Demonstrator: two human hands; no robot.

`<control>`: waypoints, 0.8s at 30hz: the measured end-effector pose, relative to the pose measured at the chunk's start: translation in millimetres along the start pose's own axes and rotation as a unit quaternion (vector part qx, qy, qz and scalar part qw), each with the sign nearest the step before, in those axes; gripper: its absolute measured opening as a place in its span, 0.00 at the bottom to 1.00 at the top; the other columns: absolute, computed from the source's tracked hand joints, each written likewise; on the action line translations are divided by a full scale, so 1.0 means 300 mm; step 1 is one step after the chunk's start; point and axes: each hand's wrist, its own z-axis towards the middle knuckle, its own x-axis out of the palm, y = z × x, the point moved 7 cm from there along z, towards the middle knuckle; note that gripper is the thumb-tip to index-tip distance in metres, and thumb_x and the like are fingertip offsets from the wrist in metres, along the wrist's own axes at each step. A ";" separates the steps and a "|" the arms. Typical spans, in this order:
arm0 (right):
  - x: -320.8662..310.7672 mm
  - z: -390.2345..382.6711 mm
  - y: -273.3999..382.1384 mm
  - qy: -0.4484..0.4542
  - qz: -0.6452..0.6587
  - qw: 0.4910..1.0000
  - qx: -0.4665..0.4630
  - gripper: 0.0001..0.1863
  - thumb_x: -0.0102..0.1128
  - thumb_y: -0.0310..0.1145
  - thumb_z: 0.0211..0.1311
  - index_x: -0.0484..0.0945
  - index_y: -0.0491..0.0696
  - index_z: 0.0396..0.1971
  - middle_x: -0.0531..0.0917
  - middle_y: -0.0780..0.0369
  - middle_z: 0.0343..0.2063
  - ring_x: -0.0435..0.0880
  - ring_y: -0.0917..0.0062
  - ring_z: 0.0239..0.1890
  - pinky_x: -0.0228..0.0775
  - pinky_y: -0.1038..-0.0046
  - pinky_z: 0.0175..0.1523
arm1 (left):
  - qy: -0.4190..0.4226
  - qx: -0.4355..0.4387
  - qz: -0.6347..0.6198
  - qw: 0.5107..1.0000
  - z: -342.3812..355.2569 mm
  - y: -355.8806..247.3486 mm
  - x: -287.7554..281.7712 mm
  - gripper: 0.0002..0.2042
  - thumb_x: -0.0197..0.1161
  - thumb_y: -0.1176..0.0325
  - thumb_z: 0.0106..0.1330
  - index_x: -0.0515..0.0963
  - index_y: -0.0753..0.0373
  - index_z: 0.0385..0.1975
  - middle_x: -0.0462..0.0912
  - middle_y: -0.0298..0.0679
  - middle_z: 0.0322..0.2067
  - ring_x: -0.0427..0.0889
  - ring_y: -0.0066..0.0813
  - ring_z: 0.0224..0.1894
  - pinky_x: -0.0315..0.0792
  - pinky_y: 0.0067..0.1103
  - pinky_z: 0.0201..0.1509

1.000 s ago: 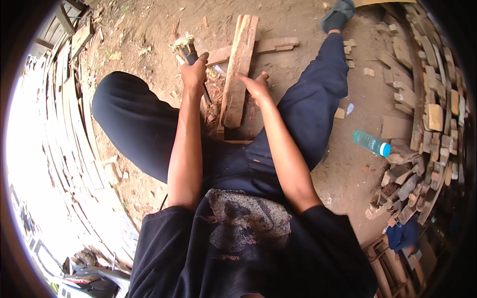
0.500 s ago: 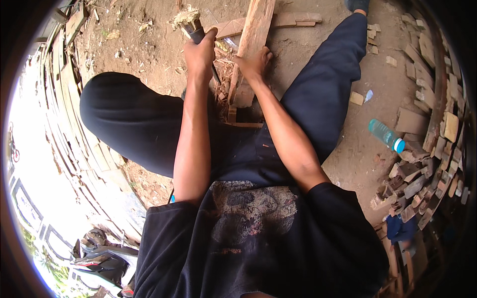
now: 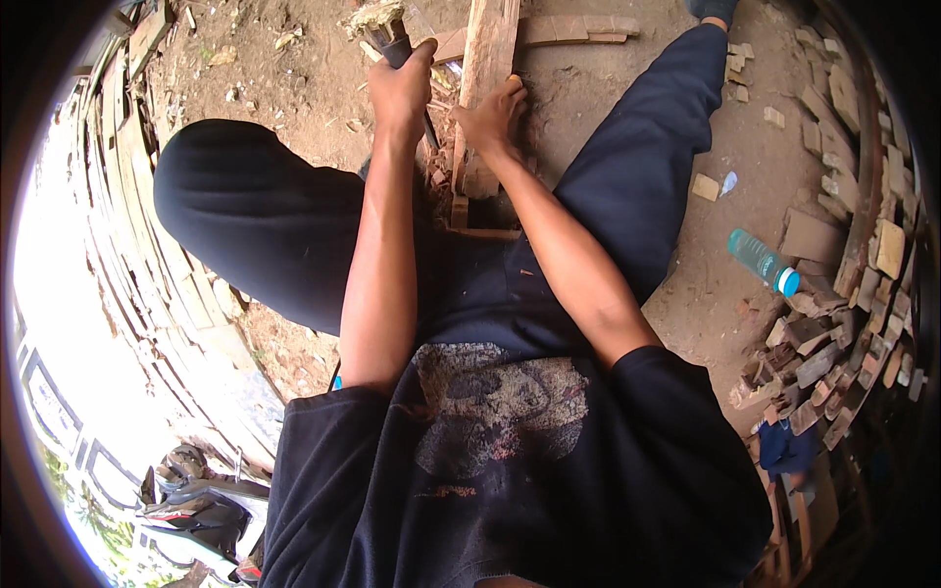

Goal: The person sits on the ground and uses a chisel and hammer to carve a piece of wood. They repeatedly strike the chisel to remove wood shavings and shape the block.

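Quick headcount: two hands, one tool, one plank, one bottle, and way too much scrap wood to tally.
So I get one left hand [image 3: 399, 93] and one right hand [image 3: 490, 113], one chisel-like tool [image 3: 397, 51], one plank [image 3: 490, 44] up front plus at least one crosswise board [image 3: 578, 29], two trouser legs [image 3: 632, 162], one T-shirt [image 3: 500, 519], one blue-green bottle [image 3: 755, 255] with one cap [image 3: 787, 282], one motorbike [image 3: 201, 514], and loads of stacked wood pieces [image 3: 818, 367], honestly uncountable.
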 end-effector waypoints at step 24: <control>-0.035 0.006 0.022 0.095 0.010 0.995 0.005 0.49 0.71 0.51 0.49 0.56 0.30 0.58 0.64 0.36 0.57 0.65 0.47 0.62 0.59 0.54 0.65 | 0.024 0.001 0.040 0.999 0.009 0.009 0.020 0.13 0.68 0.64 0.59 0.74 0.63 0.20 0.72 0.31 0.14 0.65 0.18 0.13 0.58 0.20 0.17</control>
